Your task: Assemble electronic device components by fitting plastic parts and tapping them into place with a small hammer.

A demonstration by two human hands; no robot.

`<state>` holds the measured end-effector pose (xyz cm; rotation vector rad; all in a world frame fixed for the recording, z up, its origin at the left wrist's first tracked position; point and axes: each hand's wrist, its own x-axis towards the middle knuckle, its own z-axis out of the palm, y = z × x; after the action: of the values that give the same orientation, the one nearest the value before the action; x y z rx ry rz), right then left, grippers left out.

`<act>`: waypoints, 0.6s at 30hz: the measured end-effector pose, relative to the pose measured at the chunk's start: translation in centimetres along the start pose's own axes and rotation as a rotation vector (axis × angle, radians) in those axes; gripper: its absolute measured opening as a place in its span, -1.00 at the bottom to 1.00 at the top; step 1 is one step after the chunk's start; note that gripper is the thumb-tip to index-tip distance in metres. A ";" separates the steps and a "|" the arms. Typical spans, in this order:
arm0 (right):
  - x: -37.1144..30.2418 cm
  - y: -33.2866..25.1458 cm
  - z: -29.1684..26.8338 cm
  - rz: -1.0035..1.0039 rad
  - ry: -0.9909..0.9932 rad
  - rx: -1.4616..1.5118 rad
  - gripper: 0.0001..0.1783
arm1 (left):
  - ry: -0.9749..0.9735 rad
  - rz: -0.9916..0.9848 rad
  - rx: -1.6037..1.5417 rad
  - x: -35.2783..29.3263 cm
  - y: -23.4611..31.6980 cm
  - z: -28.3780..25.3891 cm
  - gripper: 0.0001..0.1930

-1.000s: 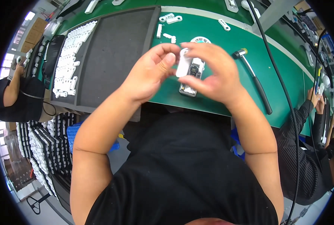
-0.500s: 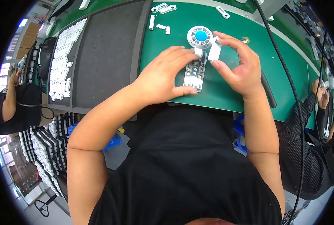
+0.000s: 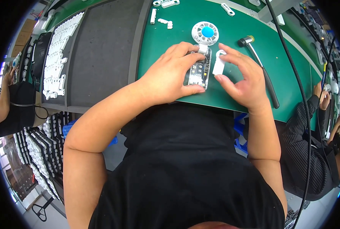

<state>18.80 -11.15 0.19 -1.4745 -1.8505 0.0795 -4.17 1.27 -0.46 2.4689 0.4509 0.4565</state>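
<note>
A small fan with a round white head and blue centre (image 3: 207, 32) lies on the green mat. Its clear casing (image 3: 199, 77) shows a circuit board inside and extends toward me. My left hand (image 3: 174, 72) grips this casing, fingers over its far end and left side, thumb at the near end. Just right of the casing, my right hand (image 3: 243, 76) holds a white elongated cover (image 3: 218, 65) between fingertips and thumb. The cover stands apart from the casing. Part of the casing is hidden under my left fingers.
A mallet (image 3: 267, 76) lies right of my right hand. Small white parts (image 3: 165, 22) sit at the far left of the mat, another white piece (image 3: 227, 9) farther back. A dark tray (image 3: 101, 49) with rows of white parts stands left. A black cable (image 3: 292, 72) hangs right.
My right hand has drawn the white cover nearer to me, away from the fan head and alongside the casing. The mallet's head now shows. My left hand keeps its grip.
</note>
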 end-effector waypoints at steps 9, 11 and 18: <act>-0.1 -0.2 1.1 -0.046 -0.046 -0.071 -0.50 | 0.011 0.001 -0.002 -0.2 -0.2 0.2 -0.28; 0.0 -0.1 1.4 -0.043 -0.053 -0.064 -0.50 | 0.013 0.011 0.008 -0.2 -0.3 0.3 -0.27; 0.7 -0.3 2.6 -0.052 -0.123 -0.068 -0.50 | 0.068 -0.074 -0.127 -0.5 -0.1 0.4 0.02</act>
<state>16.96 -9.62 -1.12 -1.4961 -2.0068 0.0842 -4.41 0.93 -0.92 2.3118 0.5224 0.5234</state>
